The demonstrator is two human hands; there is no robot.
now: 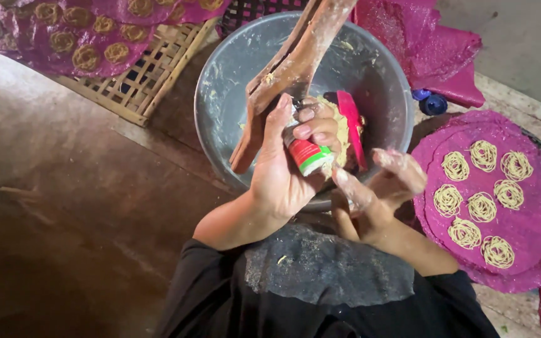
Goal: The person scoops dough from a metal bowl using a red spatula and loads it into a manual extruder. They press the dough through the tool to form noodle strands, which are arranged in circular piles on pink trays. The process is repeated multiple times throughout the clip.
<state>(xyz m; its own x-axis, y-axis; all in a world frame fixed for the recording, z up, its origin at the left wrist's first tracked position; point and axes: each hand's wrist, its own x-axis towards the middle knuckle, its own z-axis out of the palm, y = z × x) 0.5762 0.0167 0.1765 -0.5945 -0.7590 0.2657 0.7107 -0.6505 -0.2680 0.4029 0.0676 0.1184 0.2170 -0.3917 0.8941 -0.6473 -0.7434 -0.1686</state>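
While it hangs over the near rim of the round grey metal basin (220,94), the small cylindrical tube with a red, green and white label band (307,154) sits clamped in the left hand (283,169). Its long axis is tilted, with the white lower end pointing down and right toward the person. The label wraps round that lower part; the upper part is hidden by the fingers (317,125), which curl tight round it while the thumb stretches up along the long brown wooden press handle (289,69), a dough-smeared bar slanting from the top of the view down to the basin's near left side.

Just beside it, the right hand (383,188) is half open and coated in pale dough, fingers loosely bent and gripping nothing that shows. Its fingertips lie near the tube's lower end and the lump of pale yellow dough (339,134) in the basin. A flat red scraper (352,125) stands in that dough.

On the right, a round magenta woven mat (533,206) carries coiled noodle nests (481,206).
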